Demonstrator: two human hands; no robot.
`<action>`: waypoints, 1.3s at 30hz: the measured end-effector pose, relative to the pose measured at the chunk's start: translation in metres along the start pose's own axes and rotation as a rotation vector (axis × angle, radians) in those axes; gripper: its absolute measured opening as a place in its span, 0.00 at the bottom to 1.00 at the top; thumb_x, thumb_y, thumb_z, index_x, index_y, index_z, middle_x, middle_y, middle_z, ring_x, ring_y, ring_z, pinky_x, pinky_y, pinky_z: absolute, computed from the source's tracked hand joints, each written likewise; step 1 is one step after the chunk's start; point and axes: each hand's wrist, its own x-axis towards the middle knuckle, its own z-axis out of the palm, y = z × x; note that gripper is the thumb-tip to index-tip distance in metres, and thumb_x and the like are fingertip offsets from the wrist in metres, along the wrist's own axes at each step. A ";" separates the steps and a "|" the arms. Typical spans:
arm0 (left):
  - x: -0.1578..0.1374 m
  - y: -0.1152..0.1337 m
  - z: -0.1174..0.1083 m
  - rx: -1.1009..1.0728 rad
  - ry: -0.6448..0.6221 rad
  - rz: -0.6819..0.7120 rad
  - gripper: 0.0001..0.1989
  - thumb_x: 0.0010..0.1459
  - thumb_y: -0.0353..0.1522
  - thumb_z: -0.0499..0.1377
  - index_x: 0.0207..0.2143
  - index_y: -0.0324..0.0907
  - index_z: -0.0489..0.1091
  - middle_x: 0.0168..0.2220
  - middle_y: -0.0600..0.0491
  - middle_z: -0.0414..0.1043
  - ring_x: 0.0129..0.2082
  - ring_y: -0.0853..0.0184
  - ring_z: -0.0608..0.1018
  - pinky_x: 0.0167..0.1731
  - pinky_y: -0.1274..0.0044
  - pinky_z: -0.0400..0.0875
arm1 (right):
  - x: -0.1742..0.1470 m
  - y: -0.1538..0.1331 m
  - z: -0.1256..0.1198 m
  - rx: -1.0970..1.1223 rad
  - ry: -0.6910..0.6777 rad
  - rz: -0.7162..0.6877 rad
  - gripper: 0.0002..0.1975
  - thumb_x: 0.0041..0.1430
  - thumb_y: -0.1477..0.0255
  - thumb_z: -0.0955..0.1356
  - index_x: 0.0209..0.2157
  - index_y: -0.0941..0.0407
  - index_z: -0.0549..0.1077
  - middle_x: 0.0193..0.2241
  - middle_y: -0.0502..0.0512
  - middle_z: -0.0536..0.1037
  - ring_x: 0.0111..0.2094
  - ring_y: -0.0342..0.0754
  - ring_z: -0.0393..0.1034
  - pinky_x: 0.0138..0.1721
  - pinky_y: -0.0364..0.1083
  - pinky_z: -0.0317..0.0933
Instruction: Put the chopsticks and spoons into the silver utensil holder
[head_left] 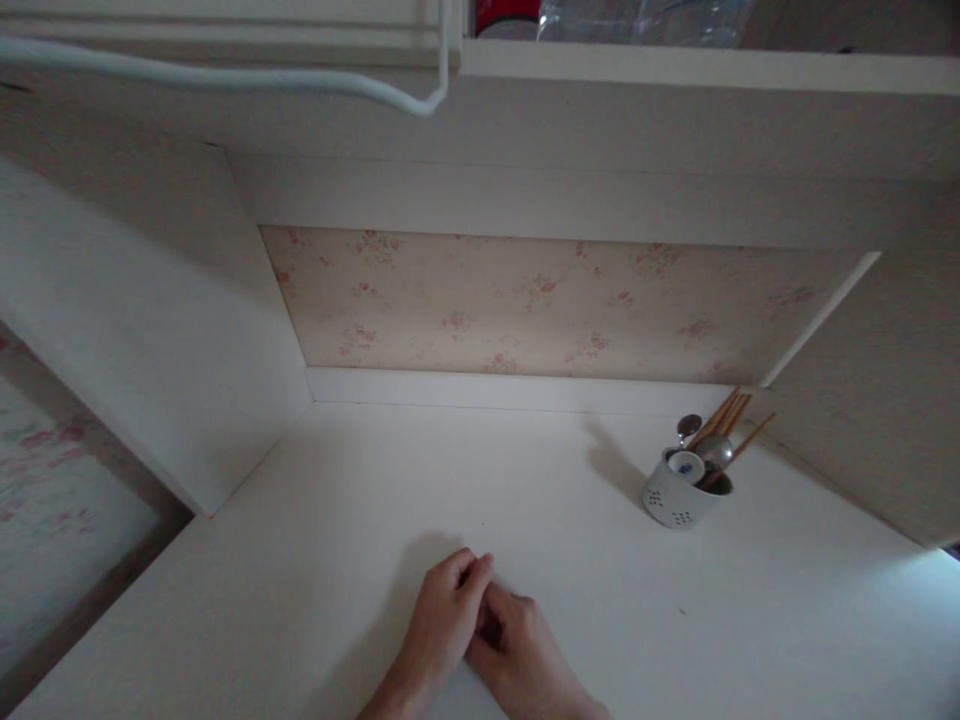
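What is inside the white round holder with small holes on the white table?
Inside the white round holder are thin brown sticks, two shiny metal utensils and a white utensil with a blue mark. The holder's wall hides their lower ends and the bottom.

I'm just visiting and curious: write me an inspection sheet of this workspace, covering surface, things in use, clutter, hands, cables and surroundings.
Surface: white tabletop, with shadows from the hands and the holder.
Things in use: nothing seen held; nearest is a pale perforated holder with a metal spoon and thin wooden sticks, standing toward the back right.
Clutter: one small dark speck in front of the holder.
Hands: left hand and right hand touch each other, fingers curled.
Cables: nothing seen for certain; a white curved strip overhead is unclear.
Surroundings: floral wallpaper behind; overhead shelf with clear plastic.
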 end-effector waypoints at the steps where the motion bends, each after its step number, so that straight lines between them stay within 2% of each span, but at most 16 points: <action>1: 0.000 0.000 0.000 0.005 0.000 0.001 0.20 0.58 0.46 0.50 0.20 0.42 0.58 0.19 0.59 0.58 0.22 0.70 0.64 0.25 0.78 0.56 | 0.000 0.000 0.000 -0.003 0.001 0.003 0.06 0.49 0.80 0.64 0.30 0.59 0.70 0.23 0.48 0.72 0.23 0.39 0.58 0.24 0.38 0.51; 32: 0.004 -0.004 0.001 0.022 0.002 0.021 0.21 0.57 0.48 0.50 0.21 0.42 0.60 0.20 0.58 0.60 0.24 0.69 0.64 0.26 0.78 0.56 | 0.002 -0.003 -0.003 -0.060 0.025 -0.020 0.07 0.48 0.80 0.64 0.30 0.59 0.72 0.25 0.49 0.74 0.24 0.40 0.62 0.25 0.38 0.52; 36: 0.006 -0.005 0.000 0.011 -0.037 0.065 0.20 0.56 0.48 0.50 0.21 0.42 0.59 0.21 0.57 0.60 0.26 0.68 0.64 0.28 0.78 0.57 | 0.001 0.004 -0.012 -0.079 0.083 -0.052 0.07 0.53 0.78 0.64 0.26 0.58 0.73 0.22 0.47 0.73 0.23 0.39 0.61 0.25 0.38 0.51; 39: 0.006 -0.003 -0.001 -0.003 -0.059 0.060 0.21 0.55 0.49 0.50 0.21 0.42 0.57 0.20 0.58 0.55 0.25 0.69 0.62 0.27 0.78 0.55 | 0.004 0.013 -0.029 -0.067 0.234 -0.018 0.09 0.57 0.70 0.64 0.27 0.57 0.74 0.20 0.47 0.71 0.22 0.40 0.61 0.24 0.39 0.51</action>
